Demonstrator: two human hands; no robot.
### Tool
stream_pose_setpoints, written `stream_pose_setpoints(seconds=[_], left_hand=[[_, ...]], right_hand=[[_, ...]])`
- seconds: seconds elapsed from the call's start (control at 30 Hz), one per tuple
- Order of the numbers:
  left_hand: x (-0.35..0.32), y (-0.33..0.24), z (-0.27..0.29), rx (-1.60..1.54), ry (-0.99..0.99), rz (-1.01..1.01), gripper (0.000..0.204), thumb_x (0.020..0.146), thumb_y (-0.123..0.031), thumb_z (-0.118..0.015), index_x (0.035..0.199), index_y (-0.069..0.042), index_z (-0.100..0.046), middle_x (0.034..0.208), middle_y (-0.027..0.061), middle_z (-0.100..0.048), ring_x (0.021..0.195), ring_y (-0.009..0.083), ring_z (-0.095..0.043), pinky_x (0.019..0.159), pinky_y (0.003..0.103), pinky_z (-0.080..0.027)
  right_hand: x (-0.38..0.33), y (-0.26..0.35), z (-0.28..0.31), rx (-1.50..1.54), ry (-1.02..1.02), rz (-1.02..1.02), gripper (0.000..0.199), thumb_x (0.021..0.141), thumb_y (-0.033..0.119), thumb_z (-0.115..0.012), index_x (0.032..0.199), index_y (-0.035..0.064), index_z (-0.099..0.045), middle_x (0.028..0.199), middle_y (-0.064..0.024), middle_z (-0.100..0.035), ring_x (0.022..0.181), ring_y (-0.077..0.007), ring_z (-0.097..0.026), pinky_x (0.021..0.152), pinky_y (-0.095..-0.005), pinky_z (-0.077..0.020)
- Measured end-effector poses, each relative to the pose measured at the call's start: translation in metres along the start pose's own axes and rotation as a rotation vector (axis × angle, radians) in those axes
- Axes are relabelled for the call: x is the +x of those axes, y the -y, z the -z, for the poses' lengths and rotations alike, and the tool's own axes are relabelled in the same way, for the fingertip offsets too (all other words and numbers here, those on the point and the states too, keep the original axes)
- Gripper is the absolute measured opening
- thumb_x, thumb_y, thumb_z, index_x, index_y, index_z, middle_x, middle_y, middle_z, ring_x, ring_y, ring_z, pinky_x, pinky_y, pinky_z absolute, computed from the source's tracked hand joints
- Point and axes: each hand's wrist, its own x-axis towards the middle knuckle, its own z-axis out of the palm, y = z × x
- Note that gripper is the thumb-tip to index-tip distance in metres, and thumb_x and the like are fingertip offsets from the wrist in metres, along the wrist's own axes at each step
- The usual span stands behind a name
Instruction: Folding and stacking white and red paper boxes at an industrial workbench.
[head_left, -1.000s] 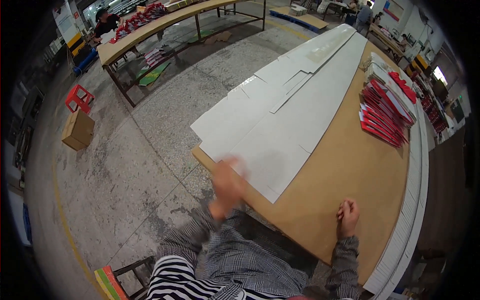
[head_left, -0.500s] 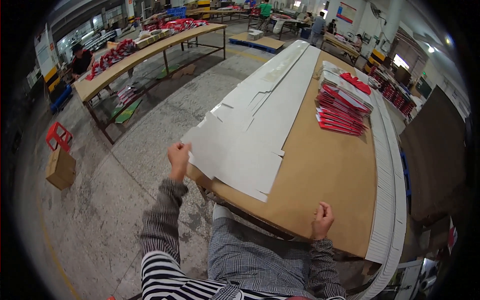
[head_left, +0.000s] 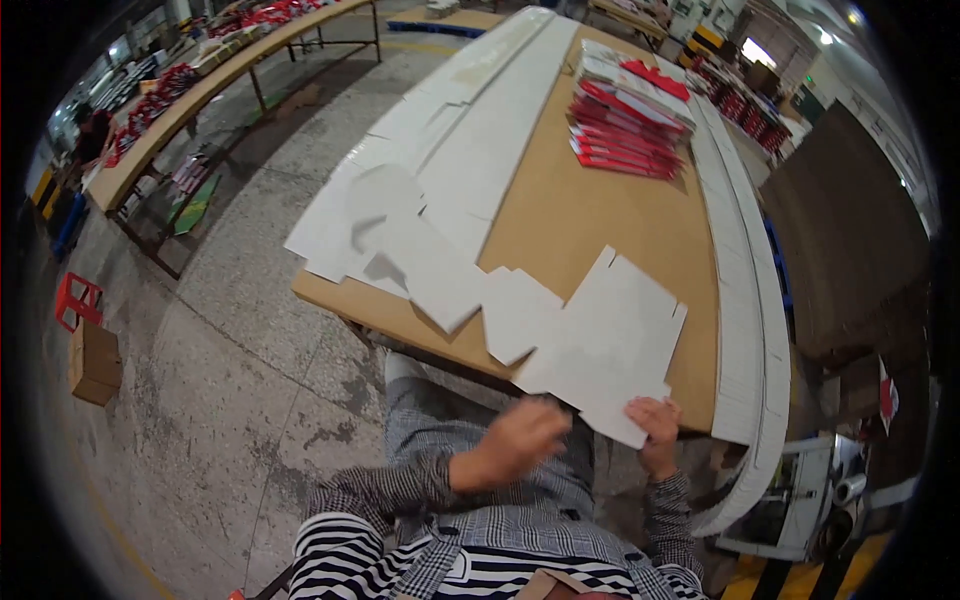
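Note:
A white die-cut cardboard blank lies at a slant over the table's near end, with notched flaps along its sides. At its near right corner my right hand is closed, fingers on top of the edge; the thumb is mostly hidden. My left hand is over my lap, just off the blank's near edge, and its fingers are smeared by motion. Behind and left of the blank, white cardboard sheets lie overlapped lengthwise on the brown tabletop.
Red-and-white folded pieces are piled farther back on the table. White ribbed strips line its right edge. To the left are another long table, a red stool and a cardboard box. A metal-framed machine stands at lower right.
A blank has come rightward off the white sheets across the near tabletop. My right hand has taken its corner. My left hand has swung from the sheets' left corner to my lap.

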Motion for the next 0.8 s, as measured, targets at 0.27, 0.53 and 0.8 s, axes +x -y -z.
stream_pose_setpoints(seconds=[0.27, 0.53, 0.8], left_hand=[[0.059, 0.052, -0.059, 0.469, 0.375, 0.121, 0.045, 0.071, -0.005, -0.066, 0.115, -0.002, -0.057, 0.128, 0.0159, -0.055, 0.122, 0.0352, -0.05, 0.096, 0.045, -0.046], [0.107, 0.06, -0.06, 0.333, 0.408, 0.427, 0.022, 0.077, -0.015, -0.07, 0.096, -0.007, -0.063, 0.082, 0.0087, -0.062, 0.088, 0.0309, -0.062, 0.071, 0.044, -0.052], [0.095, 0.046, -0.135, 0.348, 0.241, 0.204, 0.032, 0.073, -0.023, -0.078, 0.094, -0.007, -0.06, 0.094, 0.0114, -0.057, 0.092, 0.0326, -0.055, 0.077, 0.045, -0.043]], right_hand=[[-0.096, -0.122, 0.032, 0.391, -0.056, -0.497, 0.008, 0.085, -0.002, -0.06, 0.089, -0.0017, -0.067, 0.097, -0.0139, -0.072, 0.099, -0.026, -0.069, 0.094, -0.0372, -0.0505], [-0.094, -0.145, 0.032, 0.531, 0.003, -0.847, 0.013, 0.08, 0.0, -0.071, 0.091, -0.0016, -0.067, 0.091, -0.0122, -0.07, 0.088, -0.0204, -0.066, 0.082, -0.033, -0.0518], [-0.067, -0.135, -0.034, -0.162, -0.173, -0.476, 0.031, 0.081, 0.009, -0.07, 0.111, 0.0035, -0.063, 0.103, -0.0125, -0.06, 0.095, -0.0312, -0.059, 0.082, -0.0433, -0.0482]])
